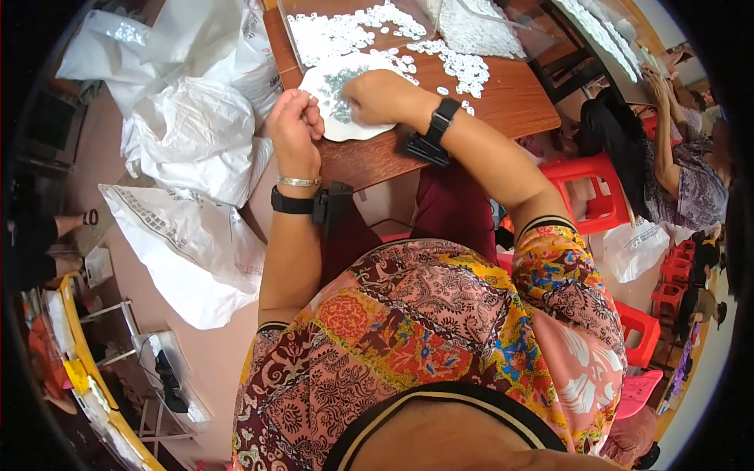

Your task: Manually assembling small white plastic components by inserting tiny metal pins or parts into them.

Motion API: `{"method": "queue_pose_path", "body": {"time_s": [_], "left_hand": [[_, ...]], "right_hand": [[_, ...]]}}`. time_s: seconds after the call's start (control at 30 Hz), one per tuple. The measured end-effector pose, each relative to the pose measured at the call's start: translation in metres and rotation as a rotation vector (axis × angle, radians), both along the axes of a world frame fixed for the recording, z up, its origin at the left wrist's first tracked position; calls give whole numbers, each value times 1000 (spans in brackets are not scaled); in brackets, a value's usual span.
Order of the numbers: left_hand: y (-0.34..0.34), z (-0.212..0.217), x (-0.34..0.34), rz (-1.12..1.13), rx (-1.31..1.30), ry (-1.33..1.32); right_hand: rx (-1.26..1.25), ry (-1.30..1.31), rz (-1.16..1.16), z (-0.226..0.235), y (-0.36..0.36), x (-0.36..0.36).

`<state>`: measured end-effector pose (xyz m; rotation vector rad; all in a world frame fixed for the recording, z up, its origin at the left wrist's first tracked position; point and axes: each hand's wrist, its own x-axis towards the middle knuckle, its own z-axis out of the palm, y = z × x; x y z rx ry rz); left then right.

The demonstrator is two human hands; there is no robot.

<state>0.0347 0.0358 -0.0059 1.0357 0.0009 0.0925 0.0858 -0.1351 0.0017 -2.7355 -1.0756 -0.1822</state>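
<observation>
A shallow white dish point(369, 129) with a wavy rim sits at the near edge of the brown table, and small dark grey metal-looking pieces point(336, 82) lie heaped in it. My right hand point(378, 96) reaches over the dish, its curled fingertips down among these pieces; what they pinch is hidden. At the dish's left edge my left hand point(295, 132) is held up with fingers curled and thumb against them; whatever is in it is too small to name. Beyond the dish, small white plastic pieces with holes point(334, 38) lie scattered and piled on the table.
A clear-sided container point(479, 30) full of white pieces stands at the back of the table point(503, 98). Large white sacks point(192, 129) crowd the left side, with another sack point(196, 259) on the floor. Right of me are red stools point(585, 192) and a seated person point(683, 177).
</observation>
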Motion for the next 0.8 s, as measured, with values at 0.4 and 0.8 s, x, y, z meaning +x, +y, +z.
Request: {"method": "queue_pose_path", "body": {"time_s": [0.4, 0.8], "left_hand": [[-26, 5, -14, -189, -52, 21], [-46, 16, -32, -209, 80, -14]], "right_hand": [[987, 637, -103, 24, -32, -35], [1167, 649, -87, 37, -34, -54]]}}
